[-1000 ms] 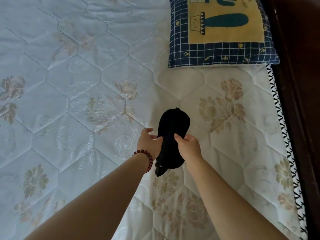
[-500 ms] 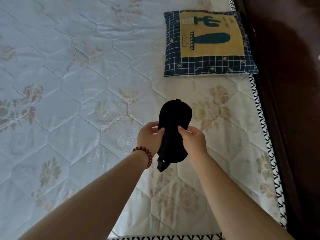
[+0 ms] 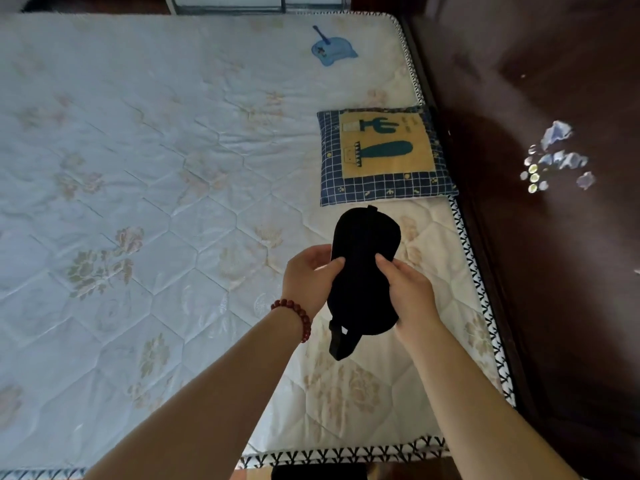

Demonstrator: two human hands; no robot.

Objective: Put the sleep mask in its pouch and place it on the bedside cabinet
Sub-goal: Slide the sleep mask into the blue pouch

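left hand (image 3: 308, 278) and right hand (image 3: 408, 292) each pinch sleep mask (image 3: 363, 244) mid-frame above mattress (image 3: 138, 202) | no pouch identifiable, mask unbagged | cabinet step left

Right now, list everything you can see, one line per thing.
sleep mask: one, black, held above the mattress
mattress: one, pale floral quilted, fills most of the view
cushion: one, navy with yellow cactus panel, on mattress near right edge
flat item: one, blue, far end of mattress
scraps: several, pale, dark surface right of bed
bead bracelet: one, red, left wrist
hands: two, bare, left hand and right hand gripping the sleep mask's sides
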